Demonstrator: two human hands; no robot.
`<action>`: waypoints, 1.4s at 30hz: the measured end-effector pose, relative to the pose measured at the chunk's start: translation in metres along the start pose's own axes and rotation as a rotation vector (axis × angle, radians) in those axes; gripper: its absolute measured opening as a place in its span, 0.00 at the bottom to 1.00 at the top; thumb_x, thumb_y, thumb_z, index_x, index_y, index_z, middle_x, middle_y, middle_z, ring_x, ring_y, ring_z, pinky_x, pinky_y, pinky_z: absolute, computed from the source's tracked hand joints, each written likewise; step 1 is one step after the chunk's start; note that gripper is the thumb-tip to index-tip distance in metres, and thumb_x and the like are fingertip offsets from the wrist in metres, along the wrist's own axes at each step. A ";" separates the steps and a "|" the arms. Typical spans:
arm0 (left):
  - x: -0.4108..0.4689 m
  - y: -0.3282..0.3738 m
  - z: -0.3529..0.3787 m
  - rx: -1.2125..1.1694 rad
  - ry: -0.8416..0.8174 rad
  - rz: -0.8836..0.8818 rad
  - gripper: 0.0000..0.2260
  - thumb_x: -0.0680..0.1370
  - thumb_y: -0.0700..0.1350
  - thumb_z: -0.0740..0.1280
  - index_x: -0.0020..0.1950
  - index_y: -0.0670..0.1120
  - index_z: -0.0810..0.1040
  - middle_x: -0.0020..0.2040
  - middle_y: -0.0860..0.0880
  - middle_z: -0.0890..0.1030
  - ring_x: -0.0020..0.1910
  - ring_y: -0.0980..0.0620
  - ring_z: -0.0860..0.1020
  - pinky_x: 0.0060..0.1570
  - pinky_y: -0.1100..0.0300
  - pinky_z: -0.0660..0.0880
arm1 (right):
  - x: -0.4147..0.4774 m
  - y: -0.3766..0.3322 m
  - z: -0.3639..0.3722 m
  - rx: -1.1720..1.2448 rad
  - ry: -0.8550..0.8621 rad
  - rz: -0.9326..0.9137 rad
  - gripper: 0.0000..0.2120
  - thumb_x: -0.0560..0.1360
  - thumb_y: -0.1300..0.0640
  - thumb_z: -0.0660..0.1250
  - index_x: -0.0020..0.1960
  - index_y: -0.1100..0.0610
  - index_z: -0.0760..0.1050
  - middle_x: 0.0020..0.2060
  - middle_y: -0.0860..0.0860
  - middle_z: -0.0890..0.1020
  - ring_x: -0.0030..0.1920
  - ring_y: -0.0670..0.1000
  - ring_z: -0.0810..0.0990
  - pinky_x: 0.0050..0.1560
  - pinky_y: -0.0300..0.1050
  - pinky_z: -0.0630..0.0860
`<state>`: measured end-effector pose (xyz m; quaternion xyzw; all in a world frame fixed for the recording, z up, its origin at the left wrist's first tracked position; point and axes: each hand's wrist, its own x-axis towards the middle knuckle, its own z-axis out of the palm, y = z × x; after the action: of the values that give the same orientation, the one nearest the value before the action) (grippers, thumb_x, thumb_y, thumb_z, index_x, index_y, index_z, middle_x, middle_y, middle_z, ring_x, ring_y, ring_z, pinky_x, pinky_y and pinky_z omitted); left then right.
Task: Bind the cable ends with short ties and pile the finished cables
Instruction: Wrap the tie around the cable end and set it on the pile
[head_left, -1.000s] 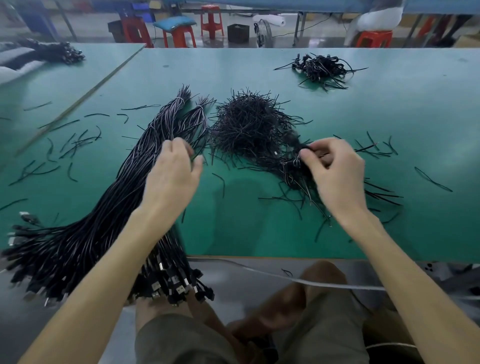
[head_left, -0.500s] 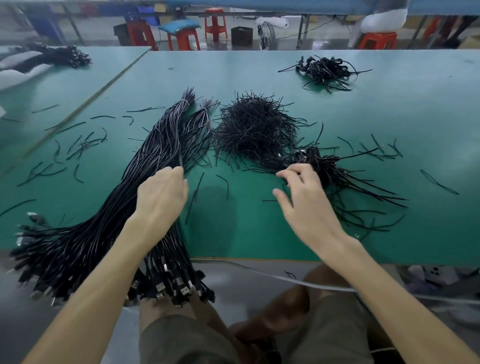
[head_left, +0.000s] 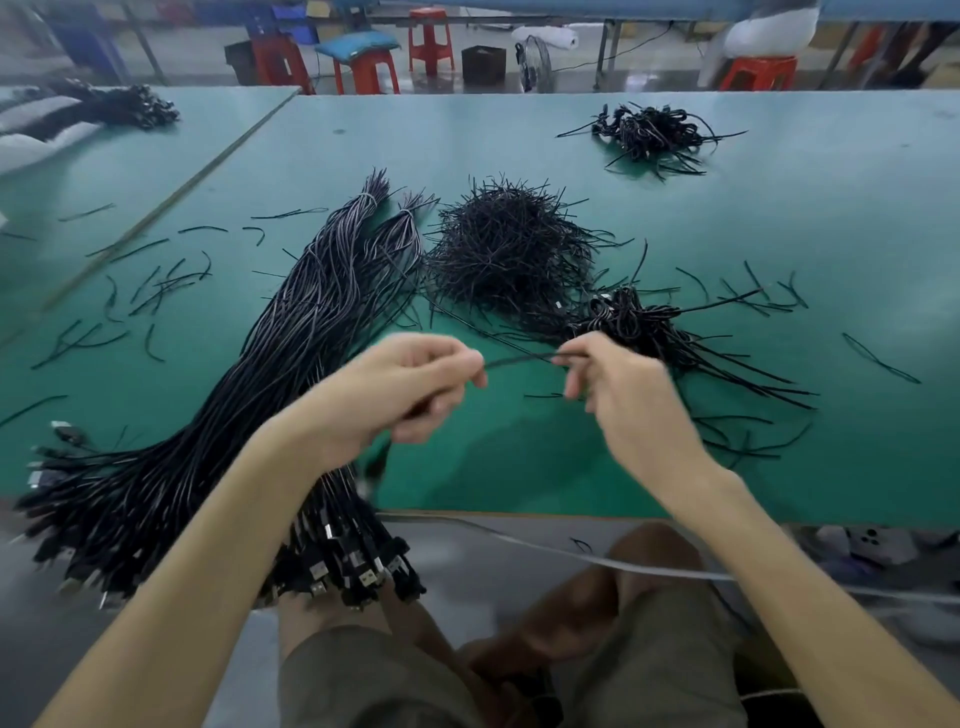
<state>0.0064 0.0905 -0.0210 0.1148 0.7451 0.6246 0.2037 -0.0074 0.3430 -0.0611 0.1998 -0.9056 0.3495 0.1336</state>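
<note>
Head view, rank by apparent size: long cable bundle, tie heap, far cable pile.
1. long cable bundle
2. tie heap
3. far cable pile, smallest as seen, though distance from the camera may shrink it.

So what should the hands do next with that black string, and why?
Probably wind the thin black strand round the cable that the left hand grips. The right hand pinches the strand's other end, and it runs straight between the hands, not yet wrapped. It is blurred, so this is a guess.
</note>
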 end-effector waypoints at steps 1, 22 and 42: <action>-0.001 0.000 -0.009 -0.096 0.025 0.043 0.09 0.84 0.47 0.65 0.50 0.44 0.81 0.31 0.52 0.72 0.22 0.55 0.63 0.22 0.65 0.61 | 0.001 0.009 -0.006 0.036 0.049 0.073 0.13 0.83 0.69 0.56 0.55 0.60 0.78 0.39 0.48 0.81 0.35 0.36 0.75 0.43 0.43 0.75; -0.005 0.019 0.012 -1.145 -0.149 0.214 0.20 0.87 0.57 0.55 0.41 0.49 0.72 0.31 0.55 0.69 0.27 0.57 0.64 0.33 0.64 0.66 | -0.031 0.005 -0.005 0.112 -0.437 0.074 0.24 0.80 0.36 0.55 0.36 0.52 0.69 0.25 0.43 0.71 0.26 0.46 0.67 0.34 0.40 0.66; 0.003 -0.019 0.073 -0.201 0.307 0.378 0.22 0.84 0.54 0.58 0.66 0.40 0.81 0.61 0.46 0.84 0.65 0.52 0.80 0.64 0.54 0.77 | -0.011 -0.058 -0.010 0.564 -0.093 -0.063 0.23 0.86 0.51 0.56 0.36 0.60 0.72 0.25 0.54 0.72 0.26 0.51 0.69 0.30 0.44 0.67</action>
<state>0.0381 0.1526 -0.0501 0.1352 0.6669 0.7324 -0.0215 0.0298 0.3141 -0.0246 0.2727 -0.7710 0.5739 0.0418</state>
